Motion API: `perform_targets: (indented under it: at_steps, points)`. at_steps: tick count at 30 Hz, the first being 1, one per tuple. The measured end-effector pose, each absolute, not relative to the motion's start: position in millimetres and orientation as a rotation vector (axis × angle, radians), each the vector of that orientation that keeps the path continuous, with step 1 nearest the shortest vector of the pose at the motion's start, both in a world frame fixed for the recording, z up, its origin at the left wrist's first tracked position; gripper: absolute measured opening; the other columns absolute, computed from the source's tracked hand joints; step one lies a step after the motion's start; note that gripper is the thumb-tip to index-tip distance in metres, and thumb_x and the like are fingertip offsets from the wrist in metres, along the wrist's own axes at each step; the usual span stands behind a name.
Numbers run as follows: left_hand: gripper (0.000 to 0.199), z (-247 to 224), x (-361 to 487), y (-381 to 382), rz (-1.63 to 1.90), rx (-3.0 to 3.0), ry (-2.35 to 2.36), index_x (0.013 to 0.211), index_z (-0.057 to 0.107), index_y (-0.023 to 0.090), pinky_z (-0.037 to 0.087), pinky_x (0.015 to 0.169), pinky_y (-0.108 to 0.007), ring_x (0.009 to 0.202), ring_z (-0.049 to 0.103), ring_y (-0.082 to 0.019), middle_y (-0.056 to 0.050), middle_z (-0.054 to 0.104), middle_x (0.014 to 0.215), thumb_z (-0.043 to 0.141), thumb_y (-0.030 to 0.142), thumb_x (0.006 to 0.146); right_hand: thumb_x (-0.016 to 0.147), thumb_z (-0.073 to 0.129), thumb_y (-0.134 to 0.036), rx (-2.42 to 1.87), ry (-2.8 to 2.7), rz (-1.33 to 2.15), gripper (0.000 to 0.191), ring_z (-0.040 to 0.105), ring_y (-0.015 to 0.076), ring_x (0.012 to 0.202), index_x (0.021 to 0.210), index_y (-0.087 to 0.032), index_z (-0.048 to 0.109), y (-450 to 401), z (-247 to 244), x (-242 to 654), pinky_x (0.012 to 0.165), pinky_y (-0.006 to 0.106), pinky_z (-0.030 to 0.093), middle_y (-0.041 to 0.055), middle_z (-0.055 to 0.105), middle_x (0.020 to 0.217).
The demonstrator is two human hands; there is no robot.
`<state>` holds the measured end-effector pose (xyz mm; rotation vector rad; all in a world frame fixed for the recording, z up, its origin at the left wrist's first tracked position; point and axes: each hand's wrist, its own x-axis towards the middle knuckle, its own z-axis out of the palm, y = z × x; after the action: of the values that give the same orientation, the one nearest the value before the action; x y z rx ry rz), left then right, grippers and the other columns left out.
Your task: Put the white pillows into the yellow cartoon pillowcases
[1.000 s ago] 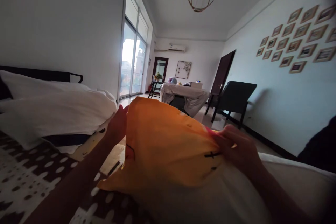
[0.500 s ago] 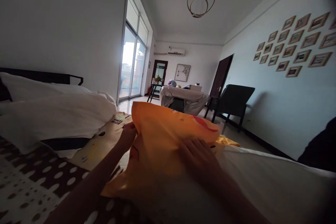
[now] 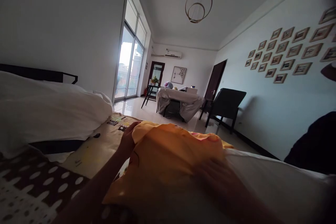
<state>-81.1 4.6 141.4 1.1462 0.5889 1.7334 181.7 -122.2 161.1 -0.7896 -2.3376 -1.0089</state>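
Note:
An orange pillowcase (image 3: 168,150) with a cartoon print lies in front of me, partly over a white pillow (image 3: 267,171) that extends to the right. My left hand (image 3: 128,138) is closed on the case's far left edge, fingers curled round the cloth. Over the right part of the case, where orange meets white, lies my right hand (image 3: 212,176). It is dark and smeared by motion, so its grip does not show. Beneath the left forearm is a cream printed cloth (image 3: 91,154).
White bedding (image 3: 57,110) is heaped at left, on a brown and white dotted cover (image 3: 42,178). Beyond the bed stand a draped table (image 3: 181,99) and a dark chair (image 3: 227,103). A person's dark clothing (image 3: 315,143) shows at the right edge.
The orange case's raised far edge has dropped and lies flatter. My right hand has moved right and nearer to me; the left keeps its hold. The camera view has shifted slightly.

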Motion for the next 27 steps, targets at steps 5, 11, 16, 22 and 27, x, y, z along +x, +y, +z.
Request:
perform_targets:
  at_steps: [5,11,16,22,27]
  points:
    - [0.040,117.5,-80.6,8.3,1.625,1.043,0.568,0.087,0.069,0.015,0.047,0.063,-0.025,0.072,0.061,-0.019,-0.003,0.069,0.077,0.077,0.038,0.057,0.094,0.041,-0.021,-0.967,-2.111,-0.903,0.026,0.054,0.0148,0.064,0.076,-0.018,0.059,-103.8,197.0,149.7,0.065,0.028,0.038,0.0029,0.061,0.067]
    - [0.047,103.0,-90.4,8.8,1.606,0.996,0.598,0.085,0.068,0.015,0.047,0.066,-0.027,0.075,0.062,-0.021,-0.006,0.071,0.084,0.081,0.047,0.054,0.095,0.041,-0.035,-1.325,-2.325,-0.578,0.033,0.059,0.0221,0.100,0.119,-0.017,0.055,-52.2,229.9,87.6,0.084,0.034,0.038,0.0104,0.066,0.112]
    - [0.038,90.4,-105.7,10.3,1.571,1.102,0.605,0.089,0.068,0.016,0.047,0.069,-0.027,0.077,0.062,-0.020,-0.005,0.070,0.086,0.077,0.043,0.064,0.096,0.034,-0.029,-1.673,-2.281,-0.500,0.031,0.064,0.0190,0.077,0.087,-0.019,0.061,-27.8,227.3,67.8,0.059,0.027,0.029,0.0072,0.070,0.083]
    - [0.036,75.4,-110.7,20.4,1.588,1.159,0.609,0.088,0.065,0.015,0.047,0.072,-0.029,0.078,0.059,-0.020,-0.006,0.066,0.084,0.071,0.046,0.071,0.098,0.029,-0.030,-1.787,-2.085,-0.462,0.029,0.064,0.0197,0.077,0.098,-0.018,0.056,-25.0,225.6,69.9,0.059,0.026,0.027,0.0094,0.070,0.085]
    - [0.025,82.7,-115.5,4.0,2.007,1.590,0.813,0.087,0.061,0.019,0.045,0.073,-0.028,0.080,0.056,-0.019,-0.005,0.062,0.088,0.060,0.043,0.079,0.098,0.031,-0.029,-1.753,-2.171,-0.419,0.028,0.063,0.0183,0.074,0.091,-0.019,0.056,-23.6,231.2,71.2,0.059,0.025,0.027,0.0069,0.069,0.079]
